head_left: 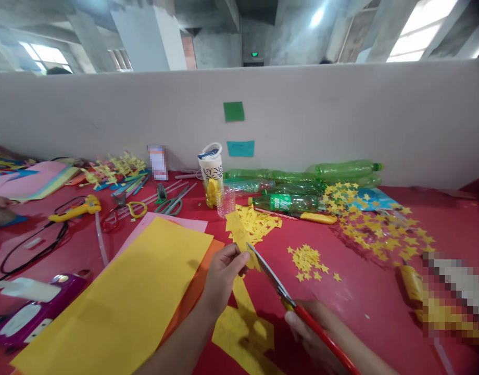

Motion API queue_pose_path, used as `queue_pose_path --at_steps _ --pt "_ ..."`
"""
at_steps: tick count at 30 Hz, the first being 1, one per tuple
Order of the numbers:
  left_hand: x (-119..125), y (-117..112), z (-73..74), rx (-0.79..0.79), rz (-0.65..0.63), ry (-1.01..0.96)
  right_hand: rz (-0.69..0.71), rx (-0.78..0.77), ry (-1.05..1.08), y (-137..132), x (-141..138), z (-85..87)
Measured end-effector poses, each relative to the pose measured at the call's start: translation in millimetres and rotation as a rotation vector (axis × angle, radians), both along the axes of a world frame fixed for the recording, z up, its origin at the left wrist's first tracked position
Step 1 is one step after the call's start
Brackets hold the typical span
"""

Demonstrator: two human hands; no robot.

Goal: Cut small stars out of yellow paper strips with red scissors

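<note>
Yellow paper strip (237, 232) in left hand (223, 271), tight thumb-and-finger pinch

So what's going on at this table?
A person is at work on yellow paper with scissors. The left hand pinches a yellow paper strip; the right hand holds the scissors, their tips at the strip's edge. A small pile of yellow stars lies to the right, loose yellow scraps lie just beyond the strip, and a large yellow sheet lies on the left.
</note>
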State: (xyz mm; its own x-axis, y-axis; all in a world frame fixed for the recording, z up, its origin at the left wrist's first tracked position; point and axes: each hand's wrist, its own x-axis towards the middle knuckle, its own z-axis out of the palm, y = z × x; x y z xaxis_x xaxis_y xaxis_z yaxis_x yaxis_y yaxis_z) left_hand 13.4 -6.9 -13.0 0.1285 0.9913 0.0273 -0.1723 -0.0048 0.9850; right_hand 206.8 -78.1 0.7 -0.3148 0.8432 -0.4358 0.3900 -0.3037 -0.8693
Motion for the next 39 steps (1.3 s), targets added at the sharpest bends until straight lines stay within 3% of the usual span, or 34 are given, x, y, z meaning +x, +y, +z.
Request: queue_pose_path --at_steps 6,11,16,27,34,39 --pt "-0.4 0.7 4.0 0.012 -0.029 0.006 -0.04 0.027 0.049 0.7 2.7 -12.2" --pt "-0.1 2.4 4.6 0.047 -0.029 0.037 0.009 0.086 -0.012 1.8 2.0 -2.6" --pt "-2.7 6.3 3.2 0.112 -0.015 -0.01 -0.037 0.074 -0.058 -2.5 -2.5 3.9" --pt "-1.9 5.3 8.2 0.098 0.014 -0.056 -0.105 0.078 -0.079 -4.7 -5.6 9.0" --pt "-4.1 4.2 17.1 0.118 0.011 0.104 0.013 0.056 0.0 -3.3 6.6 6.4" --pt "-7.8 7.8 16.8 0.122 0.0 0.172 0.01 0.024 0.014 -0.7 10.0 1.0"
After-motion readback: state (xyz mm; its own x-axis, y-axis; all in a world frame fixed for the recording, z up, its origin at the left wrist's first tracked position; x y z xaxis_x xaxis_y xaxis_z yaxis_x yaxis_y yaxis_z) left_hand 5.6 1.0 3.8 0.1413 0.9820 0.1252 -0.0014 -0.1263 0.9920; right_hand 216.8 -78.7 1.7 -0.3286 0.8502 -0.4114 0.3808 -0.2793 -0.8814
